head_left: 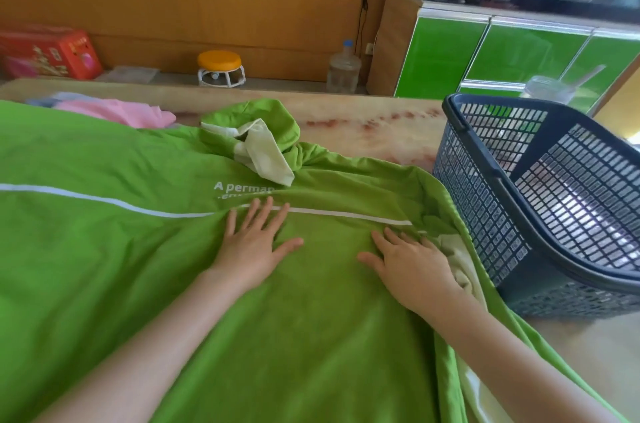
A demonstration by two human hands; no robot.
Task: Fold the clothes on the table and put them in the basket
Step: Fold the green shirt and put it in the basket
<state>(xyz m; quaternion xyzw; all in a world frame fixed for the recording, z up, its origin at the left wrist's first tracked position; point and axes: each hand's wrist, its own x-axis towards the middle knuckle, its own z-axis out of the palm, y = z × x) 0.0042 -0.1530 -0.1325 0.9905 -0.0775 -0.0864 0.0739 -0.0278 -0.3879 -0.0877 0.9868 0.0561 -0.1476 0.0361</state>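
Observation:
A large green garment (114, 249) with a white stripe and white lettering lies spread over most of the table, its hood with pale lining bunched at the far side. My left hand (254, 242) presses flat on it near the stripe, fingers spread. My right hand (410, 265) also lies flat on the cloth, close to its right edge where pale lining shows. A dark blue mesh basket (498, 180) stands on the table to the right, with no clothes visible inside. Pink and grey clothes (117, 111) lie at the far left behind the green garment.
The marbled table top (374, 124) shows beyond the garment. A clear plastic cup with a straw (550, 88) stands behind the basket. Past the table are a stool with an orange seat (220, 67), a water bottle (343, 67), a red box (48, 53) and green cabinets (519, 55).

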